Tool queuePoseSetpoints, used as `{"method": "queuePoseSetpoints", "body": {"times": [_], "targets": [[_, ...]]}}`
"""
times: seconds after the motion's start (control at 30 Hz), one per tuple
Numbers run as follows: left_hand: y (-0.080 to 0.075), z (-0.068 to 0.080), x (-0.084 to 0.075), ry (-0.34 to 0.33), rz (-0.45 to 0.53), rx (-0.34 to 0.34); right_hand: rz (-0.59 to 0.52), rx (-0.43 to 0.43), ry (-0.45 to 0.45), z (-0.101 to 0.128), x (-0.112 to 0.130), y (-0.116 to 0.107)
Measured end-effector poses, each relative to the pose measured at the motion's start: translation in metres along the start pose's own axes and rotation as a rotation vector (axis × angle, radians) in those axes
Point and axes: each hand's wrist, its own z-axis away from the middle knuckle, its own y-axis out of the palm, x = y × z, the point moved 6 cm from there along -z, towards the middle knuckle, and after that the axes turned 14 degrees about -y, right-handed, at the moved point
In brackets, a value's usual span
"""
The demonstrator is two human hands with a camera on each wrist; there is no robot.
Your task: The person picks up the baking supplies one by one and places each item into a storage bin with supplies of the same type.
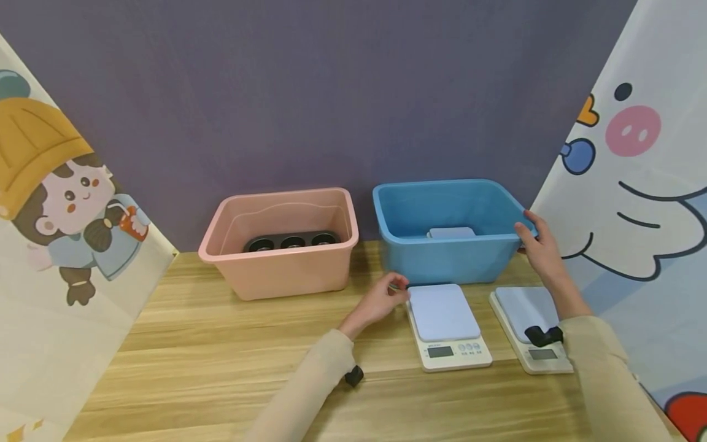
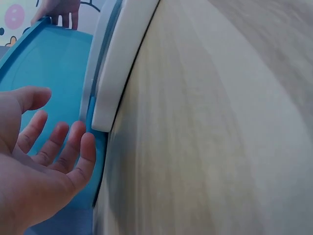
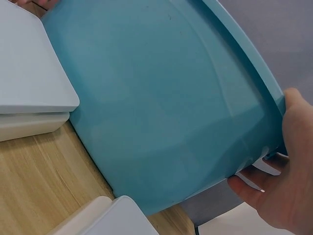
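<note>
My right hand (image 1: 540, 247) grips the blue plastic bin (image 1: 447, 261) at its right front corner, thumb over the rim. In the right wrist view the fingers (image 3: 247, 191) of that hand bend beneath the rim. My left hand (image 1: 380, 299), fingers loosely bent, hovers by the far left corner of a white digital kitchen scale (image 1: 444, 313). The left wrist view shows its palm (image 2: 39, 191) holding nothing, with fingertips close to the scale and bin; contact is unclear. A second kitchen scale (image 1: 525, 307) lies under my right forearm. Inside the bin sits another white flat-topped object (image 1: 452, 232), partly hidden.
Left of the blue bin stands a pink bin (image 1: 287, 270) containing a dark muffin tin (image 1: 276, 237). Both bins stand at the back of the wooden table (image 1: 210, 356), before a dark grey backdrop (image 1: 331, 92). Printed cartoon panels (image 1: 635, 227) flank the table.
</note>
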Motion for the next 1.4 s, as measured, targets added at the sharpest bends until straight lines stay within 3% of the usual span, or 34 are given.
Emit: {"method": "queuePoseSetpoints", "body": {"times": [0.17, 0.4, 0.73, 0.87, 1.1, 1.4], "targets": [[0.002, -0.002, 0.004, -0.009, -0.006, -0.010, 0.006, -0.006, -0.001, 0.000, 0.001, 0.000], [0.005, -0.004, 0.010, -0.068, 0.017, 0.031, -0.002, -0.007, -0.010, 0.000, 0.002, 0.002], [0.010, -0.005, 0.010, -0.062, -0.024, 0.076, 0.003, -0.009, -0.013, 0.000, 0.002, 0.003], [0.010, -0.005, 0.010, -0.076, -0.064, 0.074, -0.002, -0.015, -0.013, 0.000, 0.004, 0.003], [0.014, -0.007, 0.010, -0.108, -0.242, 0.093, -0.005, -0.013, -0.001, 0.000, 0.004, 0.002], [0.017, -0.009, 0.008, -0.152, -0.323, 0.149, -0.010, -0.025, -0.006, 0.001, 0.001, 0.001]]}}
